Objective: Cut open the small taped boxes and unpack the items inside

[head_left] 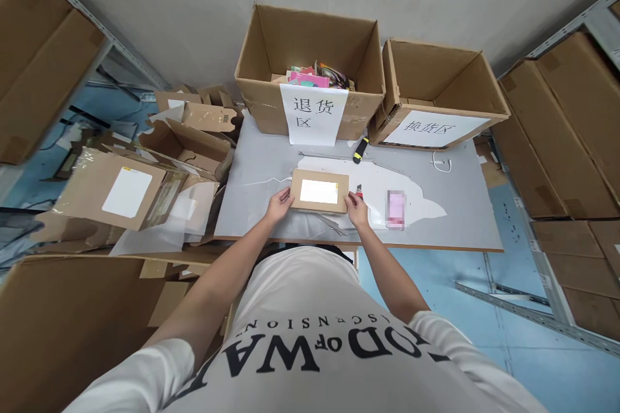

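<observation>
A small brown cardboard box with a white label on top sits at the near middle of the grey table. My left hand grips its left end, fingers closed on the edge. On the opposite end my right hand pinches the box's right side. Just beyond my right hand lies a small red-and-black tool, partly hidden. A pink rectangular item, blurred out, rests farther right on a white sheet.
Two large open cartons with paper signs stand at the back: the left carton holds colourful packets, the right carton stands beside it. A yellow-and-black cutter and a white cable lie before them. Discarded boxes crowd the left.
</observation>
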`<state>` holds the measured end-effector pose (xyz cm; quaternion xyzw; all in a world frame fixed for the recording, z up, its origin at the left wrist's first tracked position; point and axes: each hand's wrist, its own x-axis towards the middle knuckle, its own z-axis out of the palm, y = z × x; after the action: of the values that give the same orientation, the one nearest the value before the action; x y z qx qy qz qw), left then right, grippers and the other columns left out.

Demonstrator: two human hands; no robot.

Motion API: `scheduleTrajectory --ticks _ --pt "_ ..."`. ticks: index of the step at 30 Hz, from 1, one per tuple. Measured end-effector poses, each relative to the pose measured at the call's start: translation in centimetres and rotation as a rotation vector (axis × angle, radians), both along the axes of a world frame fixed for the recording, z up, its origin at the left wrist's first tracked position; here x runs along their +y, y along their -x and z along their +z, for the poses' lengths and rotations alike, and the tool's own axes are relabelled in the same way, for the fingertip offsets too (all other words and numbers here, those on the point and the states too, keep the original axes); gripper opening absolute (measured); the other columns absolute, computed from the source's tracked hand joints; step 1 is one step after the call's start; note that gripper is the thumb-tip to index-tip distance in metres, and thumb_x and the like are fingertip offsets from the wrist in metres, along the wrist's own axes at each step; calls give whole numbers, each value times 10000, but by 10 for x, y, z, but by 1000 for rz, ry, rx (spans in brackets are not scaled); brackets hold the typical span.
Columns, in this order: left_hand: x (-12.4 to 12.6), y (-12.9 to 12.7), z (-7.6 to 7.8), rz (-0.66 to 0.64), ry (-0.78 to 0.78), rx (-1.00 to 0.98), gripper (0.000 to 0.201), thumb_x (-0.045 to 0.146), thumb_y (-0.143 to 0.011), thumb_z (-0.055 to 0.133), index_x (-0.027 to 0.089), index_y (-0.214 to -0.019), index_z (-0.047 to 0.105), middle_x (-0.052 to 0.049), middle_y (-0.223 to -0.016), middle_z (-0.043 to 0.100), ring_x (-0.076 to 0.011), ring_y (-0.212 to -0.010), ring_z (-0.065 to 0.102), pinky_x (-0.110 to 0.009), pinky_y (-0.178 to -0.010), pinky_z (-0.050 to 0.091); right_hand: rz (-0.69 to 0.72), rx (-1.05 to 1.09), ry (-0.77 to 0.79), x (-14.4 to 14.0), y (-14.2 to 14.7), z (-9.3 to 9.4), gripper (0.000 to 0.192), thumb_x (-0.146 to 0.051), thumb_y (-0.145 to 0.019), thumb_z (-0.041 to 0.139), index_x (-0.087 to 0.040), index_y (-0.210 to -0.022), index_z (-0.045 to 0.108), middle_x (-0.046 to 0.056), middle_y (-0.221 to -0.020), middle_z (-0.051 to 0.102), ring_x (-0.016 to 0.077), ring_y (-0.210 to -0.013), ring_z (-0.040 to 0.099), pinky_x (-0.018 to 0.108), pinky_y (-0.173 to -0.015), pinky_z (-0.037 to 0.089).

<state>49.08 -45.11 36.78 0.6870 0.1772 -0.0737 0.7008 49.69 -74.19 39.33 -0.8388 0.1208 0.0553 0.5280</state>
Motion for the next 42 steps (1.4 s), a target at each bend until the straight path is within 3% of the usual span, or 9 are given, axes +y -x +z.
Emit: scheduleTrajectory --ticks 4,10,15,21,28,33,36,42 --pt "14 16 -7 -21 -36 43 567 297 -788 601 158 -1328 498 -146 -1440 420 -268 -1319 418 -451 -1104 328 23 29 -29 -14 21 -13 477 -235 -879 395 -137 -1336 492 142 -1329 556 192 -1149 592 361 -1014 430" --pt "8 31 -21 -127 -25 0 669 296 -632 711 133 -1263 559 -136 -1355 527 -283 -1296 447 -453 -1113 300 212 102 75 -11 38 -20 692 -152 -731 584 -168 -1401 411 107 -1258 616 216 -1120 597 378 -981 458" --pt "-2 29 -22 -107 -17 -6 706 410 -621 732 140 -1252 570 -127 -1321 561 -292 -1269 479 -460 -1086 338 196 61 75 5 37 -12 553 -183 -789 528 -180 -1340 482 69 -1104 698 212 -999 644 382 -915 492" --pt "2 32 7 -118 -54 -83 714 532 -682 688 123 -1256 574 -133 -1310 567 -281 -1206 543 -428 -1075 375 203 37 141 0 30 13 404 -331 -849 503 -193 -1215 604 63 -1033 722 218 -924 659 344 -850 500" --pt "4 16 55 -55 -266 -158 554 473 -764 648 153 -1216 624 -84 -1206 649 -280 -1111 611 -401 -1008 452 141 -13 320 -2 8 57 409 -504 -865 476 -214 -1032 712 63 -892 744 236 -824 666 311 -754 477" --pt "5 3 74 -27 -401 -143 460 453 -769 654 170 -1130 682 -75 -1097 701 -296 -1044 643 -408 -953 481 119 -53 383 0 -6 67 452 -553 -864 467 -212 -974 742 75 -916 742 253 -866 662 321 -762 464" --pt "6 1 70 -31 -367 -103 469 440 -725 698 163 -1103 693 -79 -1071 711 -294 -1023 652 -403 -933 499 137 -24 397 1 -11 64 436 -547 -863 478 -218 -938 754 72 -883 744 248 -843 665 319 -747 466" --pt "6 6 45 -63 -252 -58 596 386 -651 760 137 -1180 645 -97 -1138 683 -286 -1049 644 -418 -968 496 122 6 409 4 -15 50 406 -528 -850 509 -210 -878 759 82 -845 742 244 -822 664 314 -729 466"
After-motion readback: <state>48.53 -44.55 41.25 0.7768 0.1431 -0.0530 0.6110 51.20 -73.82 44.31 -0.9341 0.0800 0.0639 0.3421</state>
